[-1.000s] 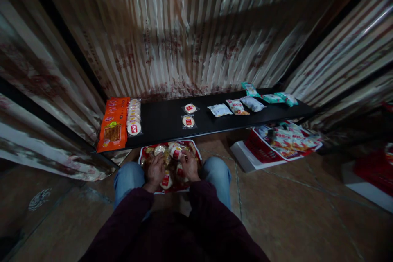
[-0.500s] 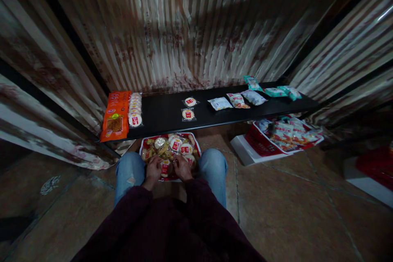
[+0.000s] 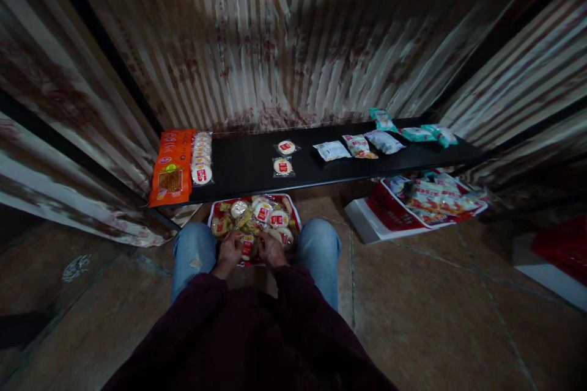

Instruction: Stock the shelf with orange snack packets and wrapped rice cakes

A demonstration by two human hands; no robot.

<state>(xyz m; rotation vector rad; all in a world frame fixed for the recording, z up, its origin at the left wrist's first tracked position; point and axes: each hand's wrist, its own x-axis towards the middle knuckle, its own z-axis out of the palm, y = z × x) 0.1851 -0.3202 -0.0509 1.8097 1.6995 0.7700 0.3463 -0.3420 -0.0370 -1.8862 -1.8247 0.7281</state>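
Between my knees stands a red basket with a white rim, full of wrapped snacks. Over its near side, a round wrapped cracker with a red label lies between my hands. My left hand has its fingers closed on the left edge of the wrapper. On the other side, my right hand pinches the right edge, its fingertips partly hidden. Matching round crackers and yellowish packets fill the basket around them. Two more single crackers lie on the black shelf.
At the shelf's left end lie an orange packet and a row of round crackers. White pouches and teal pouches lie to the right. A second red basket of pouches stands below, with another red basket far right.
The view has shifted slightly. Both hands stay over the basket with the same round cracker between them, which is turned or tilted a little.
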